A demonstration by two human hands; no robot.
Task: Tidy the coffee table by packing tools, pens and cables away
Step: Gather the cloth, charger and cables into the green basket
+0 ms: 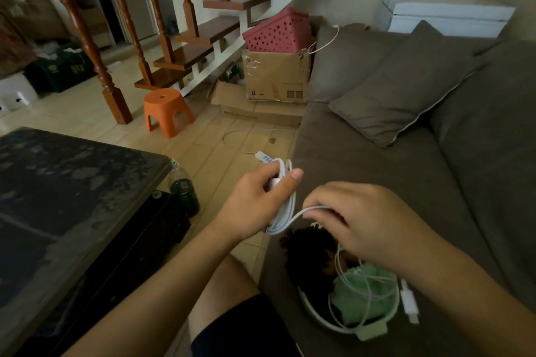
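White cable point(290, 213) looked light and springy: left hand point(252, 206) gripped its coil, right hand point(356, 224) pinched the loose end.

Grips coiled white cable point(291, 206) in left hand point(255, 203), centre of scene, thumb stretched along the top, fingers curled round the loops. Pinches a loose strand of it with right hand point(356, 223), just right of the left, knuckles up, fingertips turned down and left. Reaches in from near edge with both bare forearms, converging. Bare knee low between them.
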